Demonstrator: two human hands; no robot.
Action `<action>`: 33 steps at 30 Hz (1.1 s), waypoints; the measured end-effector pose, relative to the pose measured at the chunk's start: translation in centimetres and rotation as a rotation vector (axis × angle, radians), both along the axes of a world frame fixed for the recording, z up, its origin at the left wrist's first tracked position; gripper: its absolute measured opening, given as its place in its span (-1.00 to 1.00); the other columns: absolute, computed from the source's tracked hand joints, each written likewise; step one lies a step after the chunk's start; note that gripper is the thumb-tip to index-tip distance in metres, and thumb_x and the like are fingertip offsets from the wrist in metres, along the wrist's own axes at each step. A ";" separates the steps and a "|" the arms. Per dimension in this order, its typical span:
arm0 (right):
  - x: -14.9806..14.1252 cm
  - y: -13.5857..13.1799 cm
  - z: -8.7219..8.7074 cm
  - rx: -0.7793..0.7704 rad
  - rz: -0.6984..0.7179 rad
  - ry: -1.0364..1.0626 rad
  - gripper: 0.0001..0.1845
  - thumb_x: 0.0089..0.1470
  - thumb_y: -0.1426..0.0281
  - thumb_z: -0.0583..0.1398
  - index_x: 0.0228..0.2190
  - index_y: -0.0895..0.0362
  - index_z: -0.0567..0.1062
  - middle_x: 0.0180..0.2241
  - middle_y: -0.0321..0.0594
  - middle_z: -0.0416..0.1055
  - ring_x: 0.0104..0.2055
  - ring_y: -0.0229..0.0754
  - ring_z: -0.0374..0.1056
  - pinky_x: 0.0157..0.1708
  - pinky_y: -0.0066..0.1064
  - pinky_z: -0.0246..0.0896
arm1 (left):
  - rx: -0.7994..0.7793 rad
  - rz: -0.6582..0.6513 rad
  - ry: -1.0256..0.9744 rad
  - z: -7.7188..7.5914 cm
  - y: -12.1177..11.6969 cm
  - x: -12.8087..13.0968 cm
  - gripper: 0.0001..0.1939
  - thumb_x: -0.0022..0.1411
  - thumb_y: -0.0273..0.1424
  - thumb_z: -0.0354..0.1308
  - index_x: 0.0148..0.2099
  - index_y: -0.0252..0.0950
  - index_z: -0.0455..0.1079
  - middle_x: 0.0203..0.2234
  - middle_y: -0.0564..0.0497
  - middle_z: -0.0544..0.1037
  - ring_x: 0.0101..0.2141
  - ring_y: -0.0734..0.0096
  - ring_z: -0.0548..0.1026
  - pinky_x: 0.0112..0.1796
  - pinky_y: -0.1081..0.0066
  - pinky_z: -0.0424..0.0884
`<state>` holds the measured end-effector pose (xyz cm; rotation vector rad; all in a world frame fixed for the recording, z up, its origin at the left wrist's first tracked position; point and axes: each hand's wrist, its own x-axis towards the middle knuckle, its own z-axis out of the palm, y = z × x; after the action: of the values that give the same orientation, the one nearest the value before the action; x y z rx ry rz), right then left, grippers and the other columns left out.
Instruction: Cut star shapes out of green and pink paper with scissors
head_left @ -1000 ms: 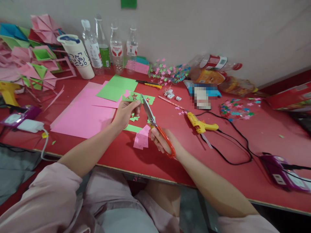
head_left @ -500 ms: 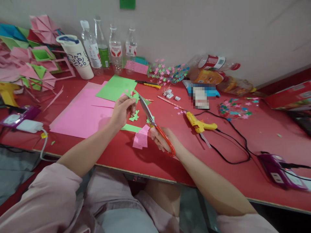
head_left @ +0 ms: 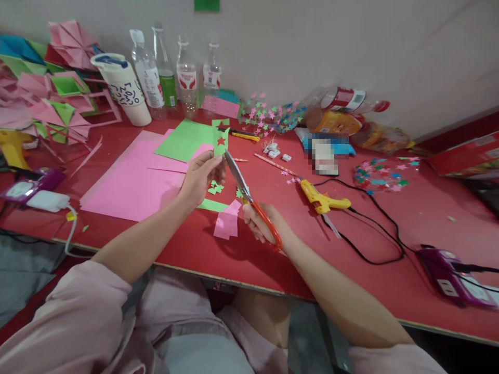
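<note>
Between the fingertips of my left hand (head_left: 205,175) is a strip of green paper (head_left: 220,149), held upright, with star-shaped holes that let the red table show through. My right hand (head_left: 262,221) grips the orange handles of a pair of scissors (head_left: 240,177). The blade tips reach the lower right edge of the strip; whether they touch it I cannot tell. Below lie green paper cutouts (head_left: 215,187), a flat green strip (head_left: 212,205) and small pink paper pieces (head_left: 226,221).
Pink sheets (head_left: 125,176) and a green sheet (head_left: 185,139) lie left. A yellow cutter (head_left: 245,135) is behind. At right are a yellow glue gun (head_left: 323,198) with a black cord and a purple power strip (head_left: 454,275). Bottles (head_left: 187,83) and a cup (head_left: 123,91) line the wall.
My left hand has turned the green strip upright, so its star-shaped holes now face me. The scissors in my right hand have hardly moved.
</note>
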<state>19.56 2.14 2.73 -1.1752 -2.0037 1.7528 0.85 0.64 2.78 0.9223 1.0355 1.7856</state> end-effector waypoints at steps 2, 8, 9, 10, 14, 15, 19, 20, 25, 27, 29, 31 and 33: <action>0.1 -0.1 -0.1 -0.001 0.004 0.007 -0.48 -0.03 -0.08 0.12 -0.61 0.10 0.20 -0.82 -0.49 0.03 -0.84 -0.43 -0.01 -0.83 -0.54 -0.05 | 0.035 0.050 -0.007 0.1 0.1 -0.2 -0.85 0.09 -0.37 0.09 -0.48 -0.28 0.24 -0.70 0.18 0.36 -0.68 0.68 0.33 -0.63 0.59 0.25; 0.0 0.1 0.3 -0.017 0.007 -0.052 -0.51 0.01 -0.04 0.11 -0.61 0.11 0.23 -0.82 -0.49 0.02 -0.84 -0.43 -0.03 -0.83 -0.53 -0.05 | 0.043 0.112 0.056 0.3 0.1 -0.6 -0.84 0.11 -0.42 0.04 -0.51 -0.28 0.23 -0.72 0.17 0.34 -0.69 0.70 0.30 -0.64 0.60 0.20; 0.0 0.1 0.4 -0.019 0.017 -0.066 -0.51 0.01 -0.04 0.09 -0.61 0.11 0.24 -0.82 -0.49 0.03 -0.84 -0.43 -0.03 -0.82 -0.52 -0.03 | 0.044 0.115 0.067 0.3 0.1 -0.6 -0.84 0.11 -0.43 0.03 -0.52 -0.28 0.23 -0.73 0.17 0.34 -0.70 0.70 0.29 -0.64 0.60 0.19; 0.0 0.2 0.4 -0.021 0.031 -0.079 -0.50 0.02 -0.05 0.08 -0.61 0.12 0.24 -0.82 -0.49 0.03 -0.84 -0.43 -0.02 -0.80 -0.51 0.00 | 0.046 0.115 0.075 0.3 0.1 -0.7 -0.83 0.10 -0.44 0.03 -0.53 -0.28 0.23 -0.73 0.17 0.33 -0.70 0.70 0.29 -0.64 0.60 0.19; 0.2 0.4 0.3 -0.017 0.072 -0.073 -0.49 0.01 -0.07 0.07 -0.58 0.13 0.27 -0.82 -0.49 0.06 -0.83 -0.42 0.01 -0.78 -0.50 0.04 | 0.056 0.103 0.096 0.3 0.0 -0.7 -0.82 0.09 -0.46 0.03 -0.55 -0.28 0.24 -0.74 0.17 0.32 -0.70 0.70 0.27 -0.65 0.60 0.19; 0.2 0.4 0.2 -0.014 0.078 -0.064 -0.49 0.00 -0.08 0.07 -0.58 0.13 0.27 -0.82 -0.49 0.07 -0.83 -0.42 0.02 -0.77 -0.50 0.05 | 0.056 0.099 0.097 0.3 0.0 -0.7 -0.82 0.09 -0.46 0.03 -0.55 -0.28 0.24 -0.74 0.17 0.32 -0.70 0.70 0.27 -0.65 0.60 0.19; 0.3 0.4 0.2 0.003 0.091 -0.046 -0.48 -0.04 -0.09 0.10 -0.58 0.12 0.27 -0.83 -0.50 0.08 -0.83 -0.42 0.03 -0.76 -0.51 0.08 | 0.056 0.093 0.095 0.3 0.0 -0.8 -0.82 0.09 -0.46 0.03 -0.56 -0.28 0.24 -0.74 0.17 0.31 -0.71 0.71 0.26 -0.66 0.60 0.18; 0.3 0.3 0.2 0.007 0.085 -0.049 -0.48 -0.04 -0.10 0.09 -0.59 0.12 0.27 -0.84 -0.50 0.07 -0.83 -0.42 0.03 -0.77 -0.51 0.07 | 0.053 0.094 0.097 0.3 0.1 -0.8 -0.82 0.09 -0.46 0.03 -0.56 -0.28 0.24 -0.74 0.17 0.31 -0.71 0.71 0.26 -0.66 0.60 0.18; 0.2 0.4 0.2 0.013 0.048 -0.066 -0.46 -0.04 -0.11 0.09 -0.63 0.11 0.25 -0.87 -0.49 0.03 -0.86 -0.41 -0.01 -0.82 -0.50 0.02 | 0.035 0.099 0.105 0.3 0.1 -0.9 -0.82 0.08 -0.45 0.04 -0.56 -0.28 0.25 -0.74 0.17 0.31 -0.71 0.71 0.26 -0.65 0.61 0.19; 0.1 0.5 0.1 0.009 0.045 -0.069 -0.47 -0.05 -0.11 0.12 -0.64 0.10 0.25 -0.87 -0.49 0.03 -0.87 -0.40 -0.01 -0.83 -0.49 0.01 | 0.034 0.095 0.101 0.3 0.0 -0.9 -0.82 0.07 -0.45 0.04 -0.57 -0.28 0.25 -0.74 0.17 0.31 -0.71 0.71 0.26 -0.65 0.61 0.19; 0.1 0.5 0.1 -0.006 0.039 -0.088 -0.47 -0.05 -0.10 0.12 -0.64 0.10 0.25 -0.88 -0.49 0.01 -0.87 -0.39 -0.01 -0.84 -0.48 0.01 | 0.036 0.089 0.095 0.4 0.0 -0.9 -0.82 0.07 -0.45 0.04 -0.57 -0.28 0.25 -0.75 0.16 0.31 -0.71 0.70 0.25 -0.65 0.61 0.19; 0.1 0.5 0.3 -0.017 0.037 -0.105 -0.48 -0.04 -0.10 0.11 -0.64 0.10 0.25 -0.88 -0.49 0.00 -0.87 -0.39 -0.01 -0.85 -0.49 0.00 | 0.039 0.084 0.087 0.4 0.0 -1.0 -0.82 0.06 -0.45 0.05 -0.58 -0.28 0.25 -0.75 0.16 0.31 -0.70 0.70 0.26 -0.66 0.60 0.18; 0.0 0.3 0.6 -0.019 0.036 -0.120 -0.48 -0.04 -0.09 0.12 -0.64 0.10 0.24 -0.87 -0.49 0.01 -0.87 -0.39 0.00 -0.85 -0.50 -0.02 | 0.036 0.082 0.081 0.4 0.0 -1.0 -0.82 0.06 -0.45 0.05 -0.58 -0.28 0.24 -0.76 0.15 0.30 -0.71 0.69 0.25 -0.66 0.60 0.18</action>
<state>19.57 2.48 3.35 -1.2866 -2.0921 1.7614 -0.14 0.63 3.16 0.9942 1.1089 1.8528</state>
